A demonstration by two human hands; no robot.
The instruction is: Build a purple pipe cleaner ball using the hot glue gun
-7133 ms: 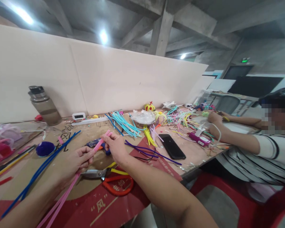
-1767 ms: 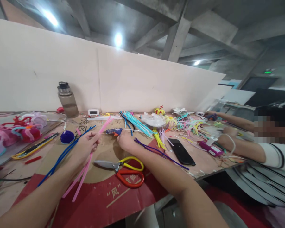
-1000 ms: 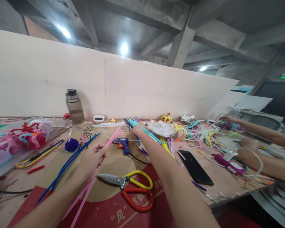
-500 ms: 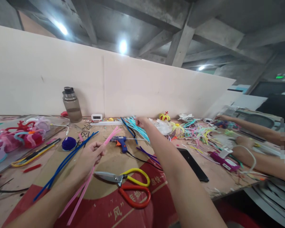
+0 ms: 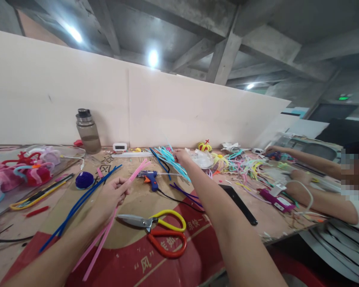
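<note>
My left hand is closed around a few pink pipe cleaners, whose ends stick out above the fingers and hang below the wrist. Stretched out to the back, my right hand pinches at a bunch of light blue pipe cleaners; its fingertips are partly hidden. Dark blue pipe cleaners lie beside my left forearm. Between my arms are a blue glue gun, some purple pipe cleaners and scissors with one yellow and one red handle.
A grey bottle stands by the white partition. Pink and red crafted pieces and a purple ball lie left. A black phone, tangled pipe cleaners and a purple device lie right, near a co-worker's arms.
My right hand has shifted slightly at the light blue bunch, and some strands there now rise higher. My left hand keeps its hold on the pink pipe cleaners. The view has turned slightly right.
</note>
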